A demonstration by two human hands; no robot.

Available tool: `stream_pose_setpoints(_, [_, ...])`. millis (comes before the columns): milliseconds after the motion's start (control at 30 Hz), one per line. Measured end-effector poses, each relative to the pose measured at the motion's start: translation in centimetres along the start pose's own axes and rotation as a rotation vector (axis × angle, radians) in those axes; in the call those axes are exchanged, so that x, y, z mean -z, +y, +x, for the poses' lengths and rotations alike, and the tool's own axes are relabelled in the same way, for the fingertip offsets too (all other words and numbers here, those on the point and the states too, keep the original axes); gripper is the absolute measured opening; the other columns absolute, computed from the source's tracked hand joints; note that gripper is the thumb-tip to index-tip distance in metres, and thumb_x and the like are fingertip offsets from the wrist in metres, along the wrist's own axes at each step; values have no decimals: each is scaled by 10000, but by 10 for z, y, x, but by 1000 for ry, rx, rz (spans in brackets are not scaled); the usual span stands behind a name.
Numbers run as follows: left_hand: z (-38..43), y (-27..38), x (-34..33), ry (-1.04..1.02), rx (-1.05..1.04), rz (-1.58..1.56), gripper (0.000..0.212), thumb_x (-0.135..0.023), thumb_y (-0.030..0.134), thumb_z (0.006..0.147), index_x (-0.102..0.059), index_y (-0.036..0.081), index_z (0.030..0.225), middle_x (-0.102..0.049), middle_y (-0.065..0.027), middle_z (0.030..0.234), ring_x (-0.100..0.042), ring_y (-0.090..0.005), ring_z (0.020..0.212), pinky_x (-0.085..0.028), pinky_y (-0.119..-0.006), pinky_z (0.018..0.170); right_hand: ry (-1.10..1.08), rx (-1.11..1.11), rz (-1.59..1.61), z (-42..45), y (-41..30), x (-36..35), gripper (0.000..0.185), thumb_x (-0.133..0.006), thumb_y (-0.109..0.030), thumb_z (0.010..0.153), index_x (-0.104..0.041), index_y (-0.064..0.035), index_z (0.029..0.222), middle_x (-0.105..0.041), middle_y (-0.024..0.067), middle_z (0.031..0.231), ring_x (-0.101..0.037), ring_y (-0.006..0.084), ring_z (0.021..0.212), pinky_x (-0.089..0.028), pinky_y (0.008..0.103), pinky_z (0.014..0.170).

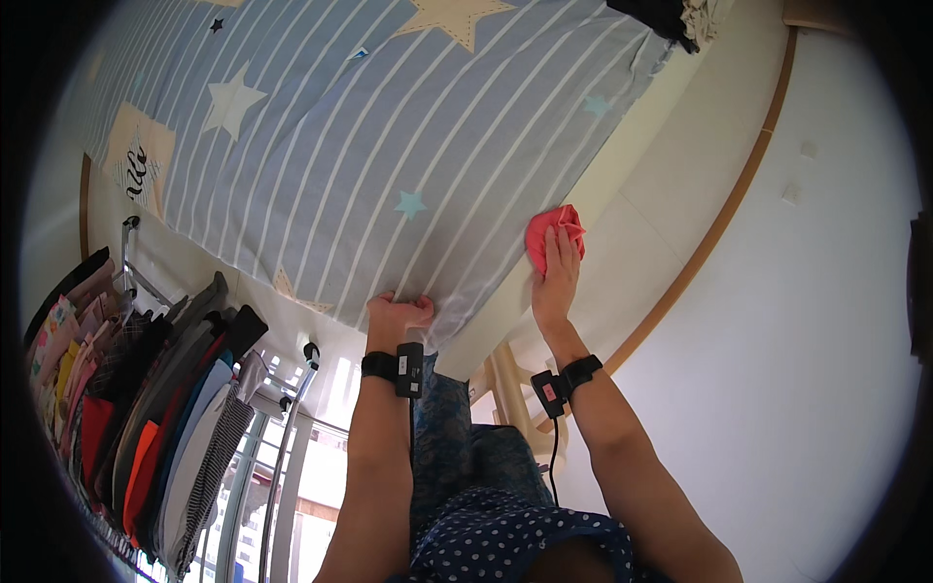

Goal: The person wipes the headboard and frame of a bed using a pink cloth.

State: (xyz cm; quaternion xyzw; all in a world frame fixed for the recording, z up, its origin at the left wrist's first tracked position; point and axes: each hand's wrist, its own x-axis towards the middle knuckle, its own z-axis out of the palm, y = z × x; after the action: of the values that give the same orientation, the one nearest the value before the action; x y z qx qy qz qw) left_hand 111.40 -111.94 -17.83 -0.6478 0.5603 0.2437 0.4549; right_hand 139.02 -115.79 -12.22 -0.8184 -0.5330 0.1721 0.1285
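Observation:
My right hand [556, 280] presses a folded red cloth [539, 237] against the pale side rail [503, 300] of a bed. The fingers lie flat over the cloth, which also meets the edge of the sheet. Near the bed's corner, my left hand [401, 312] leans on the blue-grey striped bed sheet [342, 175], its fingers curled. No object shows in that hand, though its palm side is partly hidden. Stars in white, cream and teal are printed on the sheet.
On the left, a metal clothes rack [288, 430] holds many hanging garments [157, 408] beside a bright glazed door [244, 495]. A white wall with a brown baseboard [718, 233] runs along the right. Dark fabric [652, 18] lies at the bed's far corner. A wooden chair-like piece [503, 379] stands below the rail.

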Motion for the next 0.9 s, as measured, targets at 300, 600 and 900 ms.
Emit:
stream_pose_setpoints(300, [-4, -6, -8, 136, -18, -1, 407, -490, 351, 879, -431, 83, 1180, -313, -162, 1281, -270, -350, 1095, -426, -423, 769, -172, 132, -30, -16, -3, 6, 644, -575, 64, 731, -498, -111, 1346, -427, 92, 1410, -385, 376, 1278, -322, 495, 1070])
stream_pose_setpoints(600, [-6, -6, -11, 158, -41, 40, 461, -472, 413, 872, -436, 134, 1238, -285, -169, 1315, -269, -346, 1086, -411, -405, 750, -298, 387, -116, 11, 13, 24, 563, -596, -5, 748, -552, -169, 1285, -472, 34, 1366, -425, 302, 1250, -320, 475, 1079])
stream_pose_setpoints(900, [-5, -6, -14, 194, -25, 32, 465, -456, 420, 867, -440, 139, 1236, -301, -161, 1292, -284, -324, 1068, -412, -386, 747, -198, 284, -141, 50, 24, 31, 653, -642, -8, 709, -506, -139, 1334, -467, 79, 1380, -425, 341, 1254, -311, 473, 1092])
